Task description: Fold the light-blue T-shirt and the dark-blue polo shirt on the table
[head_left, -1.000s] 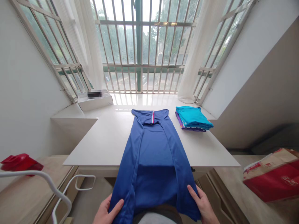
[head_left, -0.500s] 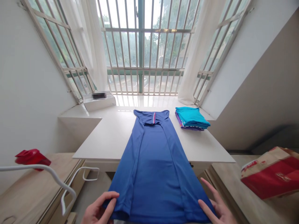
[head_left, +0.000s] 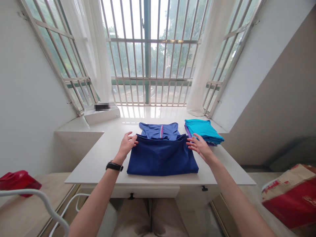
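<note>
A blue shirt (head_left: 161, 158) lies on the white table, its lower part folded up and over itself. Beyond the fold its top part shows, with a thin red, white and blue stripe down the middle. My left hand (head_left: 128, 143) is at the fold's far left corner, fingers apart and slightly bent, fingertips against the cloth edge. At the far right corner, my right hand (head_left: 198, 145) has its fingers spread beside the cloth. A black band sits on my left wrist.
A stack of folded clothes (head_left: 203, 130), turquoise on top, stands at the right of the white table (head_left: 98, 164). An open white box (head_left: 101, 115) rests on the sill. A red and tan bag (head_left: 291, 197) is at the right, a red item (head_left: 19, 181) and white curved tube (head_left: 41, 197) at the left.
Both hands have moved forward from the near hem toward the shirt's top. The hem has gone with them, so the long flat shirt is folded over, and the hands have loosened.
</note>
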Available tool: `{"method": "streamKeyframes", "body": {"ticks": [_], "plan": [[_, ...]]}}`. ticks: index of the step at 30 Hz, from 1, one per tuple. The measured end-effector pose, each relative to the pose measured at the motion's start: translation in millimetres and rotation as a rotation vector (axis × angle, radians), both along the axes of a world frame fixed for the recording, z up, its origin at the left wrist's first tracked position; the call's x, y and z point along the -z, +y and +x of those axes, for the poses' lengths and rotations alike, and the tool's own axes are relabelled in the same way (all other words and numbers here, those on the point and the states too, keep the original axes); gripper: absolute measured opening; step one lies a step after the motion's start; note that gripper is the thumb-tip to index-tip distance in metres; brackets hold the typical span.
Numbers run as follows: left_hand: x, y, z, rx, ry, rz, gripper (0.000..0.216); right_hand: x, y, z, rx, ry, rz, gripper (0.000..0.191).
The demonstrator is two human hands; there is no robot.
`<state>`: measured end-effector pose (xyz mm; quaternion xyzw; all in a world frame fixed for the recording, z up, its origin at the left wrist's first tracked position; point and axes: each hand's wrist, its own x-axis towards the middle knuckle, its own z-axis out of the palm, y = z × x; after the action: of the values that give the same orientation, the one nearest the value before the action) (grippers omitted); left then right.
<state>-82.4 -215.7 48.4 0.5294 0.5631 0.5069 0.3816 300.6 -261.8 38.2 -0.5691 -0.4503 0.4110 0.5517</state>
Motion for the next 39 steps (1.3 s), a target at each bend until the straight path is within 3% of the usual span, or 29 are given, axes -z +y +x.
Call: {"method": "streamKeyframes", "body": {"ticks": [3, 7, 9, 12, 17, 32, 36, 39], "plan": [[34.9, 12, -1, 0.018, 0.257, 0.131, 0.06, 37.6, 15, -6, 0.027, -0.395, 0.115, 0.068], [67.8, -4, 9, 0.282, 0.794, 0.34, 0.053, 77.2, 5, -24, -0.124, -0.951, 0.264, 0.053], [77.0, -10, 17, 0.367, 0.995, 0.318, 0.057, 84.8, 1, -32, -0.18, -1.141, 0.222, 0.055], [86.4, -14, 25, 0.384, 1.179, 0.235, 0.06, 88.0, 0, -38, -0.237, -1.281, 0.064, 0.062], [93.8, -25, 20, 0.358, 1.263, 0.243, 0.061, 92.5, -11, -37, -0.218, -1.314, -0.024, 0.067], [105.8, -96, 5, 0.261, 1.272, 0.374, 0.063, 113.9, -89, -56, -0.112, -1.248, 0.05, 0.068], [100.3, -101, -2, 0.286, 1.235, 0.371, 0.062, 107.3, -96, -56, -0.121, -1.206, 0.046, 0.067], [82.6, -89, -13, 0.382, 1.125, 0.33, 0.052, 92.9, -86, -46, -0.118, -1.105, 0.042, 0.053]]}}
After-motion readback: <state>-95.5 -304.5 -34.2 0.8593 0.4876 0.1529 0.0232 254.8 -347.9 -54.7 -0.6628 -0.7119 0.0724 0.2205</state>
